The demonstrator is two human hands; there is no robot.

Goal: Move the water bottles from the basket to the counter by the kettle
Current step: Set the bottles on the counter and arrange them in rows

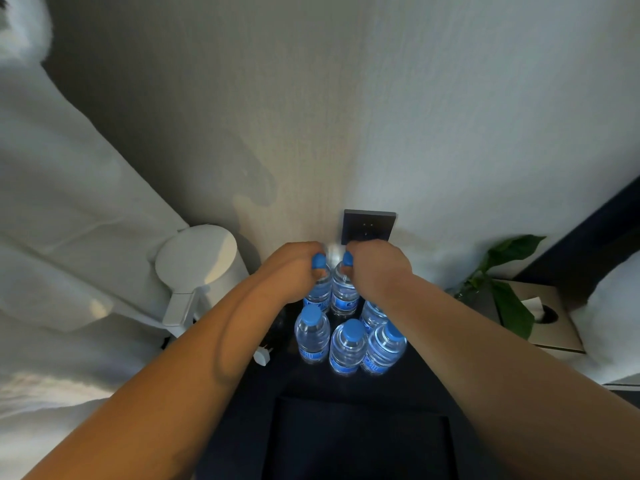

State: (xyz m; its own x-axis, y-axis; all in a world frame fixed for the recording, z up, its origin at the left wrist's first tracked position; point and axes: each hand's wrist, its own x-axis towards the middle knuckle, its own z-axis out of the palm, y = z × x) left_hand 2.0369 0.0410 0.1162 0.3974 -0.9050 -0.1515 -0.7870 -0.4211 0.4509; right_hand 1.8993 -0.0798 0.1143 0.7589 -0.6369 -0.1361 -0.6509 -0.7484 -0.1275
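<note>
Straight ahead of you is a pale, textured wall (381, 98), and low on it sits a dark square socket plate (369, 226). To your right a green leafy plant (512, 310) stands just beside a beige tissue box (554, 336), with one leaf crossing the box's left side in your view. A white tissue pokes from the round opening in the box's top. Further right you see a white pillow (609, 306). Your left is filled with folded white fabric (69, 202) (bedding or curtain, hard to tell). A small white plug (261, 355) lies loose below it.
</note>
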